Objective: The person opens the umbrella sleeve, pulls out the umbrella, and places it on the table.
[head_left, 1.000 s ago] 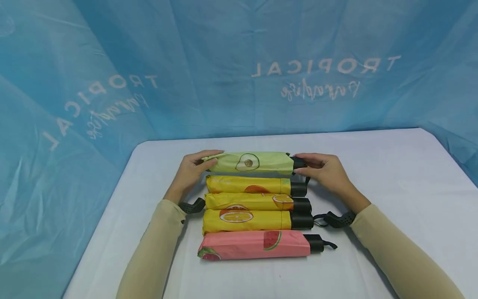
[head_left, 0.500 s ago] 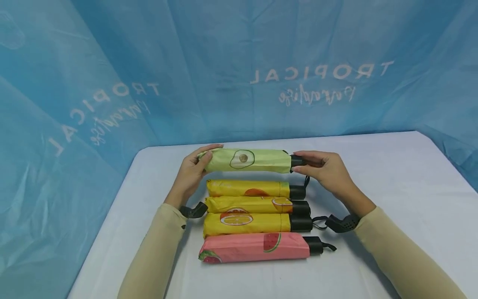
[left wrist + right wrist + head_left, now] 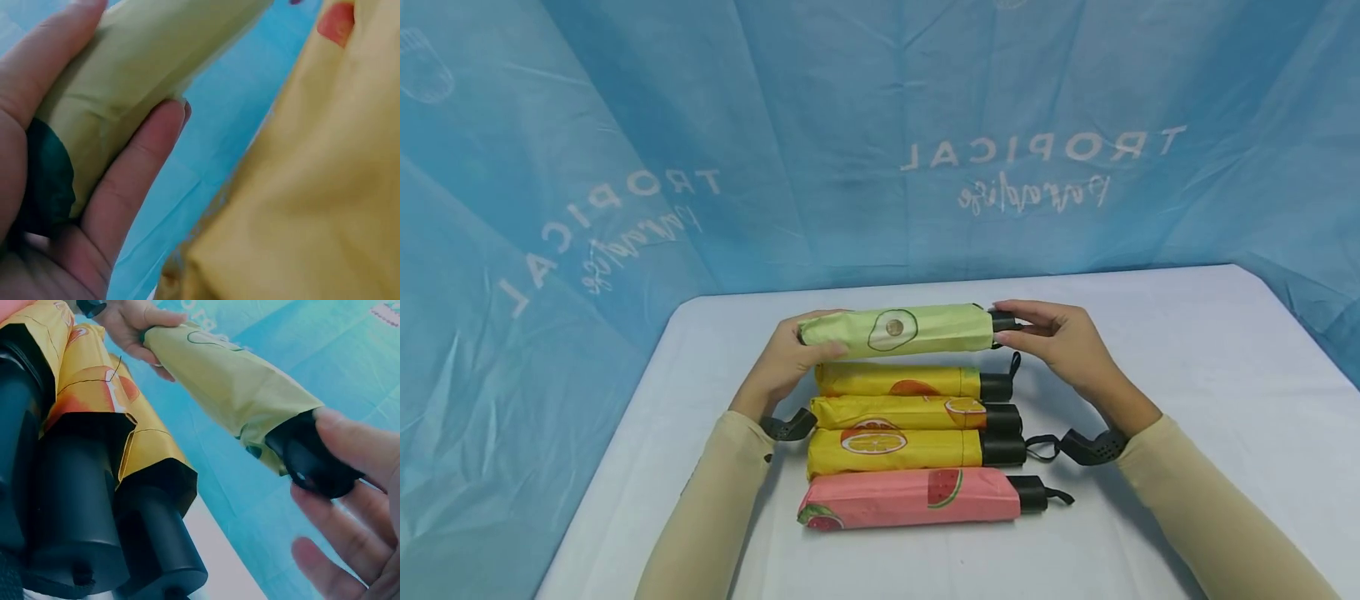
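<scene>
A folded light-green umbrella with an avocado print is held level between both hands, raised above the table behind the other umbrellas. My left hand grips its cloth end, thumb along the near side; the left wrist view shows the fingers wrapped about it. At the other end my right hand pinches the black handle between thumb and fingers. Closest to it lies a folded yellow umbrella, with a second yellow umbrella and a third yellow umbrella in front.
A pink watermelon-print umbrella lies nearest the front of the row, its handle to the right. All rest on a white-covered table. Behind the table's back edge hangs a blue printed curtain.
The green umbrella has risen away from the yellow row with both hands. In the last half second it has shifted slightly right, and its left end has dipped a little.
</scene>
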`<control>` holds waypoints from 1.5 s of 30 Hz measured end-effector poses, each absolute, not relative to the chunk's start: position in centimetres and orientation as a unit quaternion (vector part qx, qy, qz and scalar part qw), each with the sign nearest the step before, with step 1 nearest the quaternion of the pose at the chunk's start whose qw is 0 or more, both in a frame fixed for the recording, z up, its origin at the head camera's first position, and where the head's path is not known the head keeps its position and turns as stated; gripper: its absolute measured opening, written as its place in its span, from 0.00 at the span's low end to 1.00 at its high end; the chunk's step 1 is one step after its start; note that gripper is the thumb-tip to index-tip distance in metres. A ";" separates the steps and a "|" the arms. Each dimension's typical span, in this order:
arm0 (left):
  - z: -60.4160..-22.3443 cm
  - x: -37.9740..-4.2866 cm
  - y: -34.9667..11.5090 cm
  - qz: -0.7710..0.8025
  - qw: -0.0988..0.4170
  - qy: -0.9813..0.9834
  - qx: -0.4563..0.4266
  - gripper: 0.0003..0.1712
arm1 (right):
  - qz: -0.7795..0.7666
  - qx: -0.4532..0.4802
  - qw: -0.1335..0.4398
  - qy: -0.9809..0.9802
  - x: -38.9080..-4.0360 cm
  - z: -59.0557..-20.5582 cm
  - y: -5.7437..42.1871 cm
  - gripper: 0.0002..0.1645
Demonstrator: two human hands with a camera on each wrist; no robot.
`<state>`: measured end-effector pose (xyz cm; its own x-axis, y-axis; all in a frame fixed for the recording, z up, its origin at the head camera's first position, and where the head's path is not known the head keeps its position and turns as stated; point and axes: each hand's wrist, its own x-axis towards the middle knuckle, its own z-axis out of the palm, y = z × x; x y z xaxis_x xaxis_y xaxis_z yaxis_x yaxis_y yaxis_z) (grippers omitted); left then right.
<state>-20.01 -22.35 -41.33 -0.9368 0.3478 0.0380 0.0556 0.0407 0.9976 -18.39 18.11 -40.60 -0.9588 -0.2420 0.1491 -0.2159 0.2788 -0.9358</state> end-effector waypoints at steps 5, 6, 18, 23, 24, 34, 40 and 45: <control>-40.9 -20.0 -22.0 0.675 0.110 0.719 0.127 0.30 | -0.611 -0.149 0.026 0.777 -18.5 -40.8 17.9 0.30; -40.9 -20.0 -22.0 0.674 0.109 0.720 0.125 0.30 | -0.613 -0.151 0.029 0.775 -18.5 -40.8 17.9 0.30; -41.0 -19.3 -21.9 0.660 0.119 0.734 0.110 0.30 | -0.603 -0.156 0.077 0.779 -18.5 -42.0 17.7 0.32; -40.6 -19.4 -22.0 0.664 0.117 0.728 0.128 0.29 | -0.598 -0.136 0.074 0.786 -18.7 -42.1 17.7 0.33; -40.5 -19.4 -22.1 0.663 0.115 0.728 0.132 0.29 | -0.600 -0.135 0.073 0.785 -18.7 -42.0 17.7 0.33; -40.0 -19.7 -21.9 0.655 0.112 0.733 0.143 0.30 | -0.625 -0.143 0.071 0.764 -18.8 -41.5 17.9 0.33; -40.0 -19.6 -21.9 0.661 0.113 0.729 0.139 0.30 | -0.627 -0.144 0.067 0.763 -18.8 -41.4 18.2 0.32; -40.0 -19.4 -22.3 0.668 0.094 0.727 0.129 0.31 | -0.641 -0.129 0.064 0.754 -18.8 -41.4 18.8 0.32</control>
<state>-19.41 -22.31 -39.97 -0.9488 0.3137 0.0361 0.0625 0.0744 0.9953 -18.79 18.76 -41.36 -0.9584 -0.2770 0.0681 -0.1121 0.1461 -0.9829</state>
